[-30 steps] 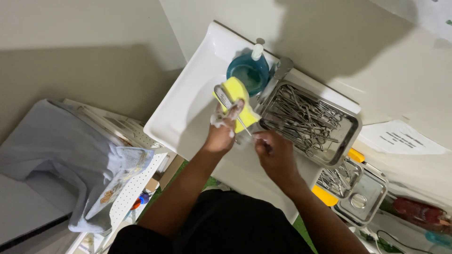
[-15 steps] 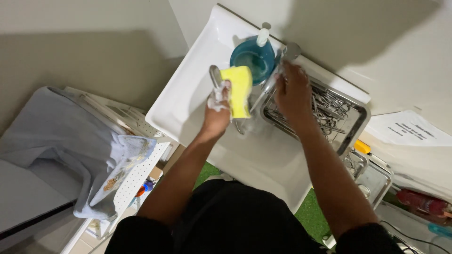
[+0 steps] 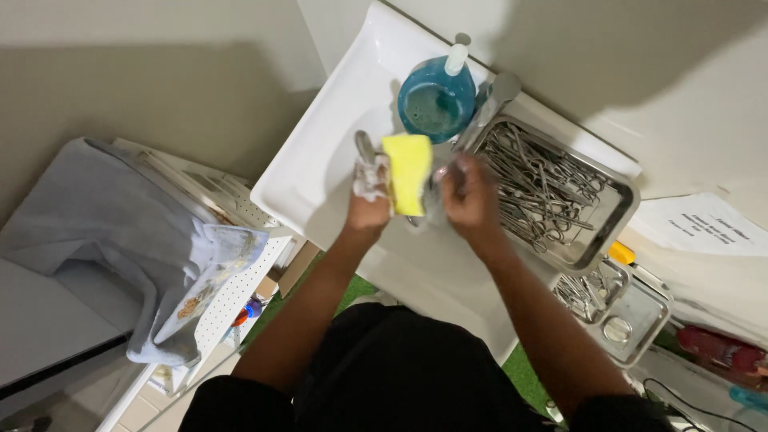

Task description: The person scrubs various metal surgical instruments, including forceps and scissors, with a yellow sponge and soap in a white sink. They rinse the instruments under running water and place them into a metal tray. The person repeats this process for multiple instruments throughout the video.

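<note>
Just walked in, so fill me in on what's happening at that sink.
A person stands over a white sink, seen from above. The left hand, foamy with suds, has its grip on a yellow sponge together with a metal instrument whose end pokes out above it. The right hand is closed on something small beside the sponge; what it is cannot be made out. A steel tray full of metal instruments sits at the right, and a blue soap bottle stands behind.
</note>
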